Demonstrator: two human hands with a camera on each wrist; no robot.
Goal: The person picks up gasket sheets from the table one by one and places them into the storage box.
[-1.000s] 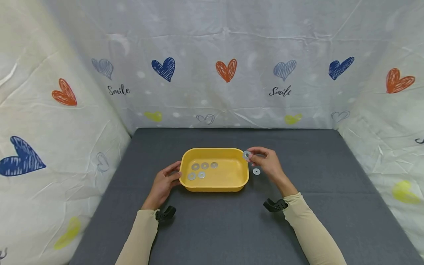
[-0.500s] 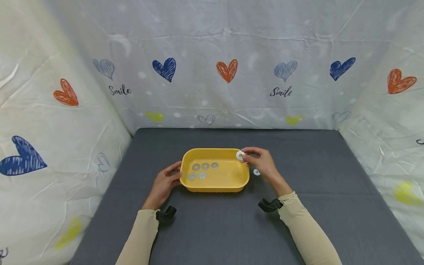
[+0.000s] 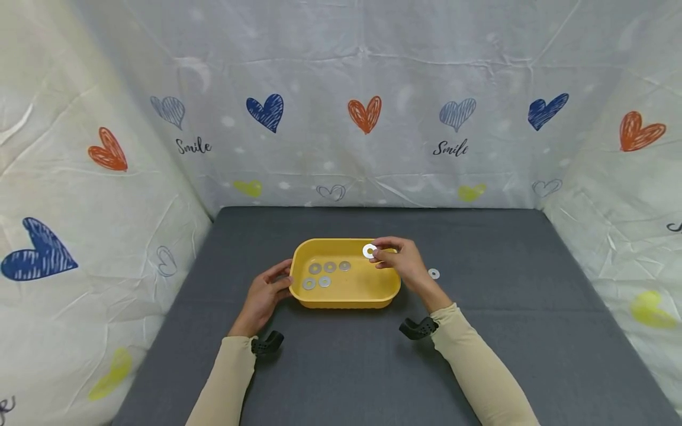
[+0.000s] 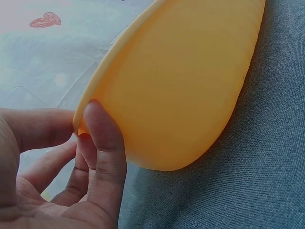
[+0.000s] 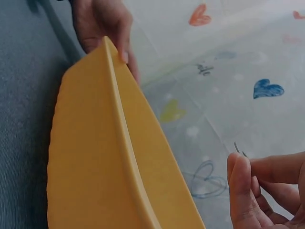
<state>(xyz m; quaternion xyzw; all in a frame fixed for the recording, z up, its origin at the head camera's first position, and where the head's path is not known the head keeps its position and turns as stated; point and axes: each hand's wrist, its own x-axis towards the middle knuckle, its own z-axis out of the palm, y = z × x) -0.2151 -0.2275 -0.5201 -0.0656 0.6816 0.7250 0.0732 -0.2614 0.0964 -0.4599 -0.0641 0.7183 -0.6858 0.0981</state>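
A yellow plastic basin [image 3: 373, 290] stands on the grey cloth, with several flat metal washers [image 3: 324, 281] lying on the left part of its floor. My left hand [image 3: 260, 302] holds the basin's left end; in the left wrist view, its thumb and fingers pinch the rim [image 4: 97, 71]. My right hand [image 3: 406, 265] is raised over the basin's back right part and pinches one washer [image 3: 366, 251] between thumb and fingertips. In the right wrist view only a thin edge of that washer [image 5: 237, 147] shows above the fingertips.
Another washer [image 3: 434, 274] lies on the grey cloth [image 3: 341, 367] just right of my right hand. A whitish curtain [image 3: 319, 154] printed with hearts hangs at the back and both sides. Each wrist wears a black camera mount [image 3: 418, 328].
My right hand has carried the pinched washer leftward from the basin's right rim to over its inside. A washer right of the hand shows now; the one seen beside the basin is hidden.
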